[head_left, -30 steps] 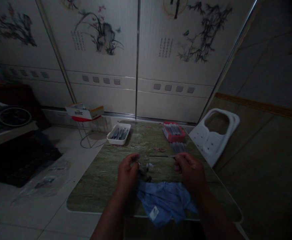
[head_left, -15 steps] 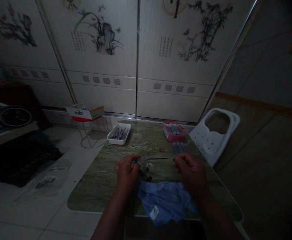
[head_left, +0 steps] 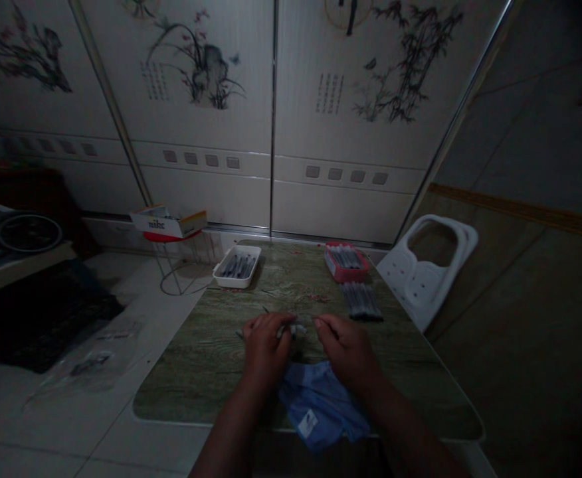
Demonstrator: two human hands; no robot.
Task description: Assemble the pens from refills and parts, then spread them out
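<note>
Left hand (head_left: pixel 267 337), right hand (head_left: pixel 345 346): curled, hold too dim to tell. Tray (head_left: pixel 232 283), box (head_left: pixel 349 275): pens (head_left: pixel 238 266) inside. Pen row (head_left: pixel 362 302) outside: work seemingly part-done.

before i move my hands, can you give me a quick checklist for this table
1. White tray upright on the table: ok
2. Pink basket upright, with slim pieces inside: ok
3. Row of pen-like pieces lying side by side: ok
4. Blue cloth wholly on the table: not ok, hangs over the near edge
5. Left hand, grip secure: cannot tell, too dim
6. Right hand, grip secure: cannot tell, too dim
</note>
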